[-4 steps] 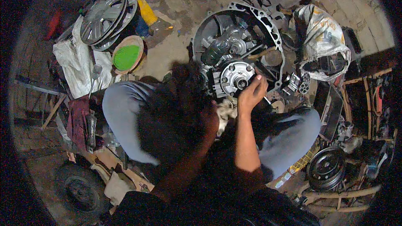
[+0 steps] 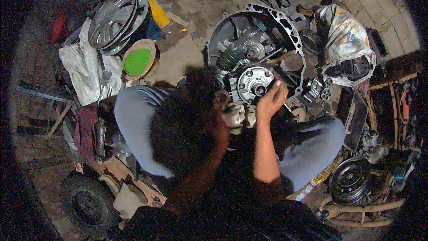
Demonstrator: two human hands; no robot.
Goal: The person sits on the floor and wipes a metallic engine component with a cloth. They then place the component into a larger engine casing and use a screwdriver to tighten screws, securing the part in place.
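Note:
A round silver metal part (image 2: 255,84) with a central hub and several bolt heads around its face sits between my legs, its face turned up. My right hand (image 2: 273,99) grips its right edge, thumb and fingers curled around the rim. Deep in shadow, my left hand (image 2: 220,109) is at the lower left of this part, closed on a bunched pale rag (image 2: 235,117). The left fingertips are hard to make out. Just beyond the round part stands a large open bell-shaped metal housing (image 2: 299,40), with a dark plastic bottle (image 2: 243,44) lying in it.
To the left are stacked wheel covers (image 2: 111,22), a bowl with bright green contents (image 2: 138,62) and a white sack (image 2: 80,71). On the right lie a small machined metal part (image 2: 313,90), a white bag (image 2: 343,40) of dark parts and a steel wheel rim (image 2: 350,178). A tyre (image 2: 87,203) lies lower left.
My left hand has moved slightly up and left, toward the round part's lower left side. The rag is more bunched and higher. My right hand keeps its grip.

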